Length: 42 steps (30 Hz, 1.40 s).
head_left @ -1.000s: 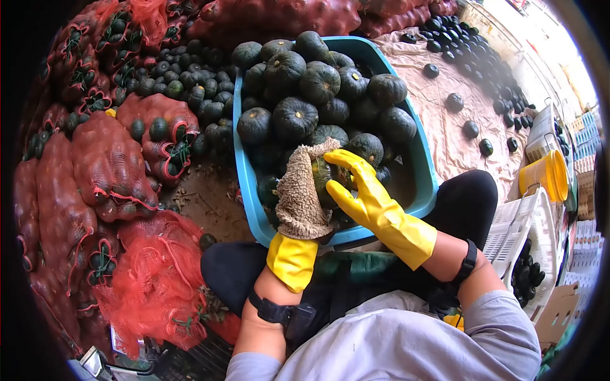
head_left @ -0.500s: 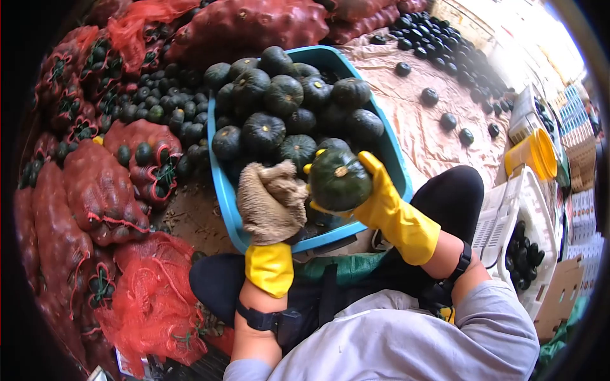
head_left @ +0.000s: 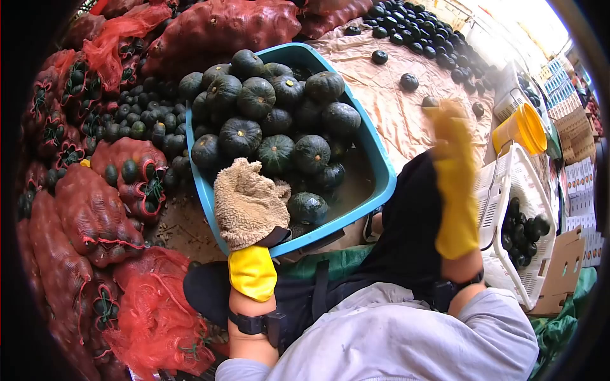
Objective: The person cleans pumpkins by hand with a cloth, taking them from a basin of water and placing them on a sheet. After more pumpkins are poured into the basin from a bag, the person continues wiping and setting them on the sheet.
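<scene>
A fluffy tan cloth mitt (head_left: pixel 244 206) covers my left hand (head_left: pixel 251 267) over its yellow rubber glove, so the fingers are hidden. It rests at the near left side of a blue tub (head_left: pixel 375 200), beside a wet dark green pumpkin (head_left: pixel 307 208). Several more dark green pumpkins (head_left: pixel 240 135) are heaped in the tub, with water showing in its near right part. Out to the right, above my knee, my right hand (head_left: pixel 454 146) in a yellow rubber glove is smeared by motion. Whether it holds anything cannot be made out.
Beyond the tub, several pumpkins (head_left: pixel 409 81) lie on a pinkish sheet (head_left: pixel 356 63). Red mesh sacks (head_left: pixel 95 197) crowd the left side. At the right stand a yellow bucket (head_left: pixel 522 129) and a white crate (head_left: pixel 530 279) containing dark green produce.
My right hand has swung away from the tub to the right, and the pumpkin it held is no longer visible. The mitt has come away from that pumpkin. The view has shifted slightly.
</scene>
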Each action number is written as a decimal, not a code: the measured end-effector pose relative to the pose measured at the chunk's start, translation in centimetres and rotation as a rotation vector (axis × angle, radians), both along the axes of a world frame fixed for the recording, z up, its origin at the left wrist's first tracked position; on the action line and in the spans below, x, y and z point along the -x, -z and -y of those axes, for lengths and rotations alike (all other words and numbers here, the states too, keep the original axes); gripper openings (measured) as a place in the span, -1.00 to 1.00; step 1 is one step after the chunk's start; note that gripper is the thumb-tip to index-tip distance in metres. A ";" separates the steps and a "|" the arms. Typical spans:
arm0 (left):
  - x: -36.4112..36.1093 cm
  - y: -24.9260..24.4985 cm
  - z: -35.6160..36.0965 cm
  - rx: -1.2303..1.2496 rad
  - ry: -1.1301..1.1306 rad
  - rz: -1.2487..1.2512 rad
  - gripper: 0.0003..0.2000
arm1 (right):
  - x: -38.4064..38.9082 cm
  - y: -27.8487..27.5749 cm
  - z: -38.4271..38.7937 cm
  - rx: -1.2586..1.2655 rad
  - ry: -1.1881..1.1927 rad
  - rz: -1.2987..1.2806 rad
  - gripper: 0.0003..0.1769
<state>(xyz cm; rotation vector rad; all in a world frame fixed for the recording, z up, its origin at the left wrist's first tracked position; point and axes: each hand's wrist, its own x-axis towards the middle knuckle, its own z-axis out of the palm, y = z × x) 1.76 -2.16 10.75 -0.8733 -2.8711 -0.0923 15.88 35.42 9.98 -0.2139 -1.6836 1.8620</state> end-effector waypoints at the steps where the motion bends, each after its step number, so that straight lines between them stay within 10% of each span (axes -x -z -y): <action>1: 0.0 0.6 -0.5 0.054 0.034 -0.082 -0.83 | 3.0 0.8 4.5 -0.224 -0.107 0.154 -0.33; 5: 0.2 3.3 -0.9 0.086 0.100 -0.303 -0.82 | 12.1 8.3 17.5 -1.243 -0.039 0.352 -0.27; 7: 0.3 3.1 -1.2 0.093 0.105 -0.289 -0.79 | 15.1 10.0 16.5 -1.263 -0.040 0.259 -0.26; 10: 0.0 -0.9 -2.3 0.197 0.069 -0.020 -0.74 | 14.4 5.6 16.8 -0.246 -0.308 0.400 -0.27; 12: 0.7 2.6 -1.5 -0.103 0.082 -0.355 -0.63 | 10.5 2.9 18.9 -0.290 -0.462 0.230 -0.23; 15: 0.5 -0.3 -2.6 -0.931 0.208 0.317 -0.57 | 9.0 3.5 21.6 -0.741 -0.423 -0.135 -0.30; 17: -1.2 1.6 -4.9 -0.898 0.125 0.290 -0.54 | 12.9 5.6 20.9 -0.590 -0.063 -0.045 -0.40; 21: -1.5 3.0 -4.3 -0.842 0.193 0.302 -0.47 | 10.5 3.2 22.4 -0.171 -0.153 0.184 -0.43; 25: -0.5 3.2 -3.1 -0.662 0.285 0.330 -0.39 | 10.3 5.4 21.2 -0.576 -0.376 -0.206 -0.32; 28: -1.4 4.7 -5.0 -0.284 0.229 0.029 -0.32 | 12.6 5.7 21.7 -0.416 -0.027 0.067 -0.37; 31: -0.9 4.3 -3.0 -0.802 0.218 0.471 -0.36 | 9.3 2.6 20.9 -0.547 -0.476 -0.082 -0.39; 33: -1.1 3.5 -2.7 -0.785 0.258 0.469 -0.32 | 9.6 -0.3 19.2 -0.405 -0.636 0.286 -0.41; 37: 0.7 7.2 -1.8 -0.719 0.277 0.395 -0.43 | 9.2 2.1 24.0 -0.847 -0.079 0.087 -0.44; 39: 1.8 5.7 -1.3 -0.478 0.269 0.409 -0.52 | 8.8 2.9 22.5 -0.774 -0.301 0.001 -0.46; 40: 2.6 2.5 -1.1 -0.187 0.300 0.349 -0.56 | 8.6 1.9 22.1 -0.575 -0.393 0.115 -0.50; 42: 0.8 7.4 -1.0 -0.640 0.297 0.071 -0.62 | 8.6 -0.5 22.2 0.314 -0.570 0.417 -0.52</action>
